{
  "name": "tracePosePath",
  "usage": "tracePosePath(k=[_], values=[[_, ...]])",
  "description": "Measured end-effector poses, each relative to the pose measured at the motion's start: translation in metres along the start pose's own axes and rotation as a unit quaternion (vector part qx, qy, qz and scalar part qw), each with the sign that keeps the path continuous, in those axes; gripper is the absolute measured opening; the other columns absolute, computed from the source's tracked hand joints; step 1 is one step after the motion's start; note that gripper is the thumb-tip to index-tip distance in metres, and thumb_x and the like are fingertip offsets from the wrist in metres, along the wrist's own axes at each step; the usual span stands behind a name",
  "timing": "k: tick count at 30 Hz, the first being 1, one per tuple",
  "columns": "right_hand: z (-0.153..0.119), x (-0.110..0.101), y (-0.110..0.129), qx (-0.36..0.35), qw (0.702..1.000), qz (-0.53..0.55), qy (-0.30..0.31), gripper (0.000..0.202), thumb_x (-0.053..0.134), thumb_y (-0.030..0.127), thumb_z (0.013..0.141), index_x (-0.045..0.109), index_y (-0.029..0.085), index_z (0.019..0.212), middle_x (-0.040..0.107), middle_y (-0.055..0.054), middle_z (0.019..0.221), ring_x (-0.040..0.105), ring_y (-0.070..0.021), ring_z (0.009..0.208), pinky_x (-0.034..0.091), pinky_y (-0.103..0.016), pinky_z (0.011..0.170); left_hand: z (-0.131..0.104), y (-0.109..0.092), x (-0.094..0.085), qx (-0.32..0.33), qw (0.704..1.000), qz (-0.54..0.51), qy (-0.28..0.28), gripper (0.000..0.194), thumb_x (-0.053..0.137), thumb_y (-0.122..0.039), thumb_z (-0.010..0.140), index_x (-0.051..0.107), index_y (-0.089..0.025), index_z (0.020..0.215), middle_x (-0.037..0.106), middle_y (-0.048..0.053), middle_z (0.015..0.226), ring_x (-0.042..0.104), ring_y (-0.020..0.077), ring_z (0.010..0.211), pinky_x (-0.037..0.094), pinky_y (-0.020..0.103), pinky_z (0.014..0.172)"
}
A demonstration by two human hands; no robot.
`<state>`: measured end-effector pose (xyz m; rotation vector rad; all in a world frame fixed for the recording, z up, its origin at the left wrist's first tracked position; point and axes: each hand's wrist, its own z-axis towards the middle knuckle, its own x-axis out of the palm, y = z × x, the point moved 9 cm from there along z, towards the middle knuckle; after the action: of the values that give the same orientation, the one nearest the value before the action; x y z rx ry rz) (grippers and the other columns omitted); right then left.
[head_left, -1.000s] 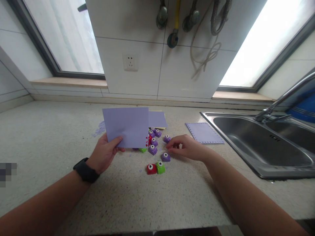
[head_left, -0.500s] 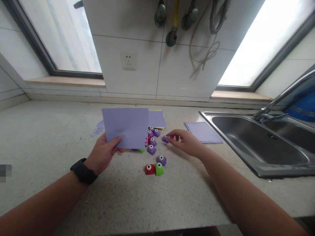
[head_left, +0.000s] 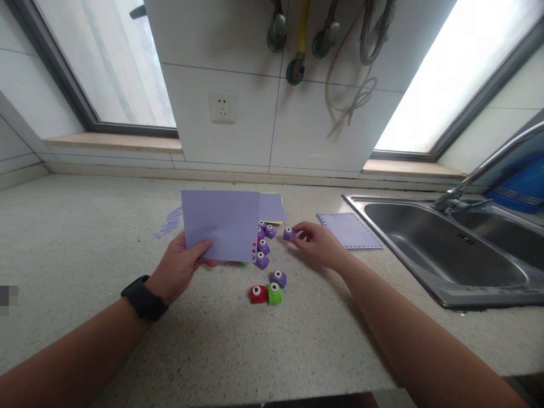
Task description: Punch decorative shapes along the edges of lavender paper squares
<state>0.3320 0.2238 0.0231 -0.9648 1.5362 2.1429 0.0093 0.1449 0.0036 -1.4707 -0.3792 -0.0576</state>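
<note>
My left hand (head_left: 181, 265) grips a plain purple sheet (head_left: 223, 224) by its lower left part, thumb on the front. Small punched holes run up the sheet's lower right edge. To the right, my right hand (head_left: 317, 243) pinches a small purple punch (head_left: 289, 233) between thumb and fingers. Several purple punches (head_left: 262, 260) stand beside and partly behind the sheet. Nearer me are another purple punch (head_left: 278, 277), a red punch (head_left: 257, 293) and a green punch (head_left: 274, 293), close together.
A sheet with punched edges (head_left: 351, 229) lies left of the steel sink (head_left: 442, 241). Behind the held sheet is a stack of paper (head_left: 273, 208). Purple paper bits (head_left: 170, 222) are scattered on the counter (head_left: 191, 351) at left.
The held sheet has shifted slightly right and down. The purple punch in my right hand has risen a little and turned, so its white top shows.
</note>
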Motion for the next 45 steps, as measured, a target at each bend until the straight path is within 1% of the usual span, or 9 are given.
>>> tracePosePath(k=[2,6,11,17,23,30,36,40,45], values=[[0.0,-0.001,0.001,0.007,0.989,0.15,-0.012,0.025,0.08,0.043,0.087,0.076,0.024,0.104,0.076,-0.006,0.091,0.069,-0.0216,0.077,0.055,-0.04,0.074,0.0,0.001,0.0,0.001,1.0,0.009,0.002,0.041,0.09,-0.026,0.074,0.071,-0.015,0.109,0.076,0.006,0.105,0.069,0.0147,0.07,0.061,0.022,0.047],[-0.003,0.0,0.008,0.027,0.908,0.417,-0.031,0.029,0.087,0.04,0.081,0.076,0.026,0.103,0.077,-0.003,0.099,0.072,-0.0164,0.083,0.058,-0.037,0.085,-0.001,0.003,-0.001,0.003,0.999,0.042,0.015,0.042,0.088,-0.028,0.077,0.071,-0.015,0.112,0.077,0.006,0.105,0.07,0.0151,0.069,0.064,0.025,0.05],[-0.007,0.007,0.014,0.057,0.851,0.521,-0.032,0.03,0.093,0.032,0.075,0.076,0.024,0.099,0.078,-0.003,0.097,0.073,-0.015,0.085,0.06,-0.033,0.089,0.0,0.007,-0.002,-0.002,0.997,0.069,0.034,0.043,0.088,-0.034,0.08,0.07,-0.016,0.115,0.077,0.005,0.104,0.071,0.0145,0.066,0.066,0.027,0.054],[-0.008,0.011,0.016,0.056,0.82,0.569,-0.034,0.029,0.092,0.031,0.077,0.074,0.023,0.098,0.078,-0.002,0.1,0.074,-0.0149,0.087,0.06,-0.031,0.091,0.0,0.01,-0.002,-0.011,0.996,0.078,0.042,0.044,0.087,-0.036,0.082,0.069,-0.018,0.118,0.076,0.004,0.111,0.072,0.0141,0.068,0.067,0.028,0.058],[-0.008,0.014,0.016,0.047,0.827,0.56,-0.024,0.027,0.089,0.039,0.081,0.072,0.024,0.096,0.076,-0.001,0.094,0.072,-0.0135,0.081,0.06,-0.03,0.086,-0.001,0.01,-0.003,-0.009,0.994,0.099,0.047,0.042,0.087,-0.037,0.082,0.069,-0.017,0.115,0.077,0.004,0.106,0.07,0.0132,0.061,0.066,0.029,0.058],[-0.01,0.015,0.024,0.003,0.856,0.518,-0.004,0.04,0.094,0.027,0.075,0.072,0.028,0.108,0.076,0.0,0.104,0.072,-0.0141,0.094,0.057,-0.031,0.095,-0.001,0.009,-0.001,-0.013,0.992,0.111,0.051,0.044,0.087,-0.039,0.082,0.068,-0.017,0.114,0.077,0.004,0.103,0.072,0.0141,0.06,0.065,0.029,0.059],[-0.016,0.009,0.042,-0.123,0.914,0.387,-0.018,0.041,0.09,0.018,0.078,0.074,0.03,0.114,0.074,-0.004,0.113,0.069,-0.018,0.106,0.056,-0.037,0.1,-0.001,0.01,0.0,-0.012,0.991,0.117,0.06,0.042,0.085,-0.041,0.083,0.067,-0.018,0.114,0.077,0.003,0.1,0.072,0.0148,0.059,0.064,0.029,0.06],[-0.02,0.002,0.049,-0.191,0.92,0.34,-0.048,0.042,0.087,0.016,0.082,0.072,0.031,0.118,0.072,-0.004,0.113,0.068,-0.0183,0.109,0.055,-0.037,0.102,-0.001,0.008,-0.001,-0.009,0.99,0.128,0.06,0.042,0.085,-0.041,0.083,0.067,-0.018,0.113,0.077,0.003,0.102,0.072,0.0151,0.059,0.063,0.03,0.061],[-0.021,-0.003,0.05,-0.213,0.924,0.309,-0.068,0.041,0.085,0.017,0.083,0.07,0.03,0.119,0.07,-0.004,0.112,0.067,-0.0197,0.107,0.054,-0.039,0.101,-0.002,0.005,0.001,-0.007,0.988,0.141,0.061,0.041,0.085,-0.042,0.083,0.067,-0.018,0.111,0.077,0.002,0.095,0.072,0.0159,0.057,0.062,0.031,0.061]])
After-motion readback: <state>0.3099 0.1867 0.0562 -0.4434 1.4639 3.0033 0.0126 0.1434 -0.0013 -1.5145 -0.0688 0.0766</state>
